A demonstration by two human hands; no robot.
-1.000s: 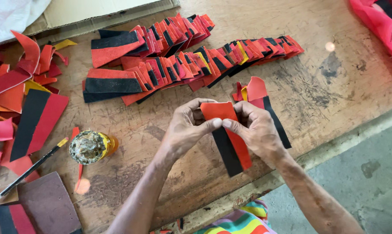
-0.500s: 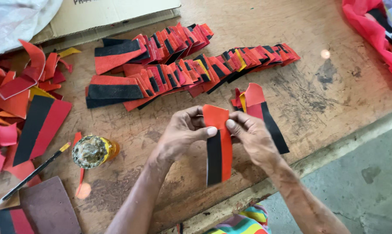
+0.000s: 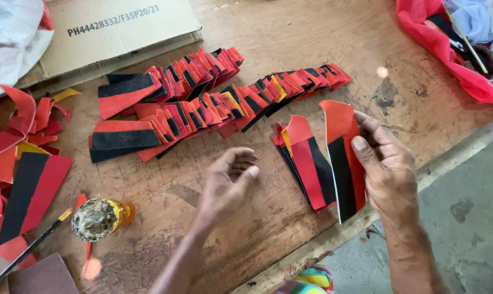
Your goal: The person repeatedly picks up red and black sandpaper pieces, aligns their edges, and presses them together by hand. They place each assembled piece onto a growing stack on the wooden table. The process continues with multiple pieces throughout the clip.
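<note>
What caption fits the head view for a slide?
Right hand holds a red-and-black strip above the table; left hand hovers empty.

Bare table (image 3: 164, 190) before glue pot (image 3: 96, 219)

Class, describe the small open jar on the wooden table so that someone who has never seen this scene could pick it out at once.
Start at the wooden table and go to its near left part, left of the empty left hand. There a small yellow jar lies beside a thin brush. It is the only rounded container among flat red and black cut pieces, and its open mouth is crusted with grey residue.
</note>
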